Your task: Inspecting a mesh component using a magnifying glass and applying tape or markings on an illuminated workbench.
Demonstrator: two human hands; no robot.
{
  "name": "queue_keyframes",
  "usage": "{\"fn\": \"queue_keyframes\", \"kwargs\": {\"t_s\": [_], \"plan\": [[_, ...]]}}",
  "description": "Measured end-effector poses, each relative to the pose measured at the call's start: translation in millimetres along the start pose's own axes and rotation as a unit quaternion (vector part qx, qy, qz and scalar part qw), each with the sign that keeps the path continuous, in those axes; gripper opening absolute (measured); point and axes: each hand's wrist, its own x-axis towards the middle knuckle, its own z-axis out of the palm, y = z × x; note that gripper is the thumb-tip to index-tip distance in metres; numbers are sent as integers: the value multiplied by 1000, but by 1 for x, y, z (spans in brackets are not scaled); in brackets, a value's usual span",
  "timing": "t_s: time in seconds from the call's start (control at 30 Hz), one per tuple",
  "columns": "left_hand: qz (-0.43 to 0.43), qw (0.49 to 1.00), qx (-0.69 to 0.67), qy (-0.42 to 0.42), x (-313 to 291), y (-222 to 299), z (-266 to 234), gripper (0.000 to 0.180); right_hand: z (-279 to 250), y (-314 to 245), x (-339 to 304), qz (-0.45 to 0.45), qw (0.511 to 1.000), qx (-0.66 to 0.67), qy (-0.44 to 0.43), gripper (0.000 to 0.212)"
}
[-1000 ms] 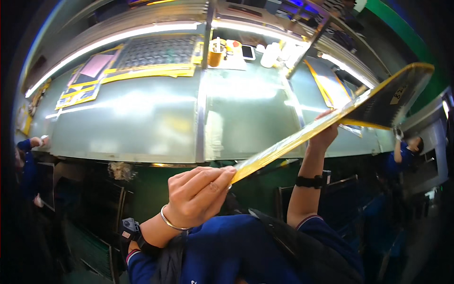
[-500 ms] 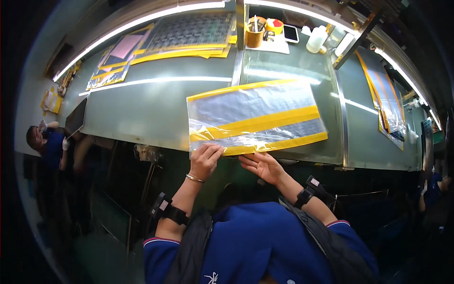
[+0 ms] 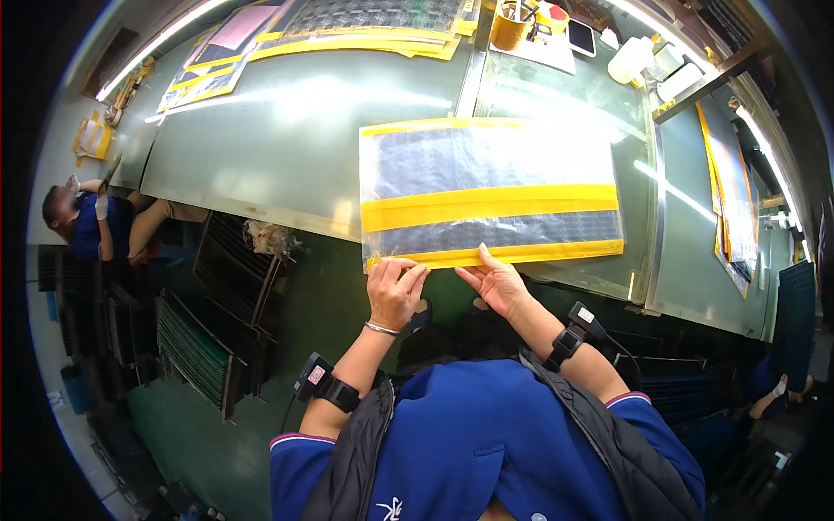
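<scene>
A clear plastic film sheet (image 3: 491, 161) with a dark printed pattern and wide yellow bands lies partly over the bench, its near edge reaching past the bench's front. My left hand (image 3: 395, 291) is closed on the near edge toward the left corner, fingers bent over the yellow band. My right hand (image 3: 499, 285) grips the same edge nearer its middle, thumb on top and the other fingers at or below the edge. The sheet looks fairly flat, with glare across its upper right part.
More yellow-edged patterned sheets (image 3: 365, 35) are stacked at the back left, and others (image 3: 730, 200) lie at the right. A pen cup (image 3: 511, 28), a phone (image 3: 581, 37) and a white bottle (image 3: 631, 61) stand behind. Racks (image 3: 195, 347) stand below left; a co-worker (image 3: 87, 217) sits far left.
The sheet has turned a little and lies flatter, with fewer creases showing. My right thumb now rests on its near band. The whole view has shifted slightly.
</scene>
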Motion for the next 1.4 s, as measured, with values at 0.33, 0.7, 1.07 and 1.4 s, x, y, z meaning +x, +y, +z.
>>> {"fn": "queue_keyframes", "kwargs": {"t_s": [0.33,0.7,1.07,1.4], "plan": [[-246,957,-153,12,0,8,9,4,-3,1,3,-27,999,-17,-3,25],[-582,690,-424,70,-8,15,28,7,-6,3,5,-53,998,-18,3,25],[-657,449,-591,134,-2,15,19,10,-5,-1,8,-46,999,6,10,21],[-670,339,-652,106,-8,13,12,12,-7,1,1,-34,999,-11,13,21]]}}
